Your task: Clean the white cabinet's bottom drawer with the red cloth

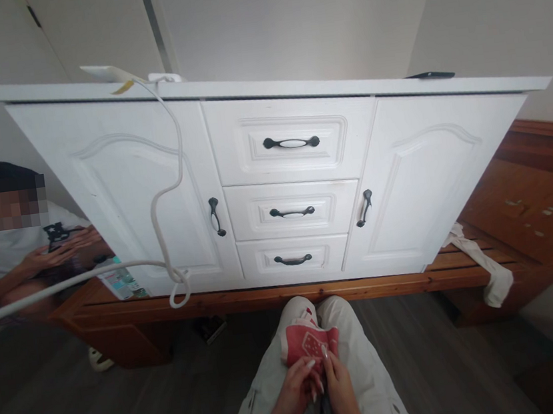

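A red cloth [298, 344] with a pale dotted pattern and a whitish edge lies bunched over my knees. My left hand [295, 387] has curled fingers pinching its near edge. Beside it, my right hand [339, 383] grips the same edge, thumb on top. The two hands nearly touch. What lies under the curled fingers is hidden. Light-coloured trousers [379, 389] cover my legs beneath the cloth.
In front stands a white cabinet [286, 165] on a wooden bench [267, 297]. A white cable [157, 221] hangs across its left door. A person [5, 260] sits at the left. White fabric [485, 265] drapes over the bench at right. A dark flat object [434, 75] lies on the cabinet top.
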The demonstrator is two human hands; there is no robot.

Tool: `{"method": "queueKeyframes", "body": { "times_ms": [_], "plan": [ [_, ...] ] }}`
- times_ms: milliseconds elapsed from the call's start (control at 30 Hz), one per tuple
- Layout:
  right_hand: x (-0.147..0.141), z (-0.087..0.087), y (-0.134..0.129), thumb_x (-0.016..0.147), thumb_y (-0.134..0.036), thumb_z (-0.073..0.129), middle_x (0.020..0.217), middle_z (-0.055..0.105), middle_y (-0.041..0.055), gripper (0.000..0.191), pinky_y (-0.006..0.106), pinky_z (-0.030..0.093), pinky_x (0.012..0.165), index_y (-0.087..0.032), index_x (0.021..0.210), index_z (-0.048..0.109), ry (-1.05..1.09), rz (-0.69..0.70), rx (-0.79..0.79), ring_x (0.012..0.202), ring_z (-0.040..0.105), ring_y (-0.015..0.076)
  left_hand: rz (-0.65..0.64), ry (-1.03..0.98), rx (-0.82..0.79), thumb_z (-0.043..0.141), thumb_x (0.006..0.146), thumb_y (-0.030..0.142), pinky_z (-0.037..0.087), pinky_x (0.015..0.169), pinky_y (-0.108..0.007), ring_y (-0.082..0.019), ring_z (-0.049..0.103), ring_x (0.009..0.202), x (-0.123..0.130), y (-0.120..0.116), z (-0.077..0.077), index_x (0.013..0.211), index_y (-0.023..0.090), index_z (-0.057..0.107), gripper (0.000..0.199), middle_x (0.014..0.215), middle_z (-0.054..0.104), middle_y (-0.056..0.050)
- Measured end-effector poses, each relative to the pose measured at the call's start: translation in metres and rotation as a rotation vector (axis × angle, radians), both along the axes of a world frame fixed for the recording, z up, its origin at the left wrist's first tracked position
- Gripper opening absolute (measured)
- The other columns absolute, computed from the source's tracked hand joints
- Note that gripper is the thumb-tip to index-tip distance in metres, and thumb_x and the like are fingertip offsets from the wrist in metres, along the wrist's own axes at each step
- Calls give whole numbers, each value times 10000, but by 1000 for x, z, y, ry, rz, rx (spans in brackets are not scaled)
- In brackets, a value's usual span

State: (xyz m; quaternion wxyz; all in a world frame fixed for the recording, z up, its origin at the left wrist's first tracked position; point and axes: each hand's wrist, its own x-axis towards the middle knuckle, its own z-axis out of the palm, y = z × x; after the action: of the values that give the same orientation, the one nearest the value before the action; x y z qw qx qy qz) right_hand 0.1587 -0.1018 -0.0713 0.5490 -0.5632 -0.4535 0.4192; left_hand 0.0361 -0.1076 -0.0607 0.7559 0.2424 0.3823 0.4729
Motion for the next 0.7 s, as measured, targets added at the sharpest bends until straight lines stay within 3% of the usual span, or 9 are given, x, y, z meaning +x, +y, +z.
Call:
{"method": "queueKeyframes", "body": {
  "times_ms": [433,700],
  "plan": [
    [0,-10,-1,833,-825,497,845,793,123,696,368,585,752,-195,861,792,-67,26,-21,781,719,264,-14,-1,8,821,750,530,340,577,-227,-102,540,593,-2,-2,2,910,123,729,446,659,631,-7],
    [1,-17,-1,822,-821,517,785,779,109,711,358,571,739,-167,881,792,-67,-11,-19,730,704,245,-14,-4,-2,843,712,558,345,580,-230,-104,542,596,-1,0,-1,912,119,736,495,655,629,-6]
  ]
}}
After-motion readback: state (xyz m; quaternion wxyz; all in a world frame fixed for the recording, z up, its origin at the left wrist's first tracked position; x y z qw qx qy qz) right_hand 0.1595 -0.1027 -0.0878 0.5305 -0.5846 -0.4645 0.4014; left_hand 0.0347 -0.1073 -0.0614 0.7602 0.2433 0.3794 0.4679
